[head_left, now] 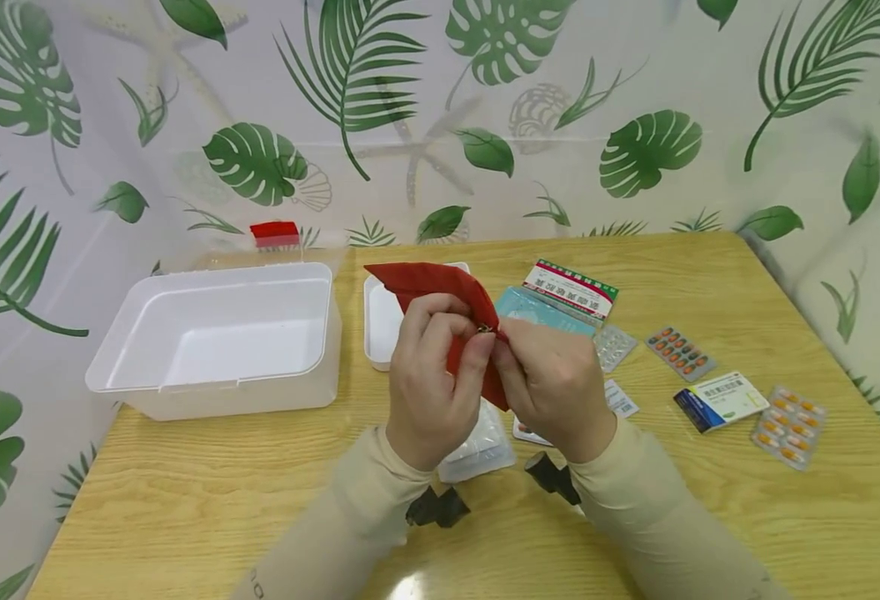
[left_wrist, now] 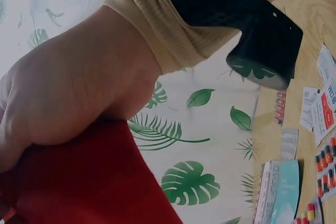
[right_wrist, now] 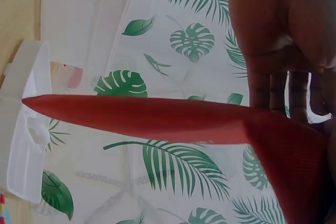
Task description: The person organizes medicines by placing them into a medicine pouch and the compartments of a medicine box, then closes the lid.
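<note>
Raised over the middle of the table is a red fabric pouch [head_left: 440, 283]. Its flat side fills the lower left of the left wrist view, and a narrow edge of it crosses the right wrist view. My left hand [head_left: 434, 375] grips the pouch, thumb pressed by a small gold-coloured metal piece [head_left: 486, 328] at its edge. Right beside that thumb, my right hand [head_left: 556, 379] pinches the pouch's edge with thumb and curled forefinger. The two hands nearly meet there, hiding part of the pouch.
A large white plastic bin [head_left: 215, 333] stands at left, with a smaller white tray [head_left: 382, 321] behind the hands. Medicine boxes [head_left: 571, 289], blister packs [head_left: 788, 427] and a blue-and-white box [head_left: 721, 400] lie at right. Clear plastic packaging [head_left: 477, 450] lies below the hands.
</note>
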`<control>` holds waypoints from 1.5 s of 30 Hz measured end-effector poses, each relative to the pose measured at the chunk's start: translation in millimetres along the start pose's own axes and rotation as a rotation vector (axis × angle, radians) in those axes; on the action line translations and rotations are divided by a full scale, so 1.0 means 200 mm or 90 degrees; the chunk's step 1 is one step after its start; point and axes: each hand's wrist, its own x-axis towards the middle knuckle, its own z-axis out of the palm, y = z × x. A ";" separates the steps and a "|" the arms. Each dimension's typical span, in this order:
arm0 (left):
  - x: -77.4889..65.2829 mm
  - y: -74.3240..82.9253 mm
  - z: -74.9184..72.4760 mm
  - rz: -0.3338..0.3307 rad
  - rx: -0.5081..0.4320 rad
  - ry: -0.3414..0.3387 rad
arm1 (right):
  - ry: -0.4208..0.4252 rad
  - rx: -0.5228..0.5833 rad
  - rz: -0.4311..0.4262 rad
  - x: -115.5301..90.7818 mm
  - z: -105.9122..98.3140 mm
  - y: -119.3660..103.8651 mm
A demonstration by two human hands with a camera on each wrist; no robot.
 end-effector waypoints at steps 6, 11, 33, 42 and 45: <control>0.02 -0.06 -0.05 0.007 0.042 -0.021 | 0.106 0.040 0.054 0.01 -0.02 -0.02; 0.04 -0.16 -0.13 -0.075 0.091 0.026 | 0.274 0.097 0.137 0.04 -0.06 0.00; 0.05 -0.24 -0.27 -0.419 -0.391 -0.017 | 0.209 0.395 0.543 -0.02 -0.20 0.35; 0.08 -0.18 -0.27 -0.389 -0.241 -0.014 | 0.156 0.370 0.551 -0.02 -0.17 0.34; 0.05 -0.23 -0.26 -0.382 -0.249 0.004 | 0.114 0.349 0.556 -0.03 -0.17 0.34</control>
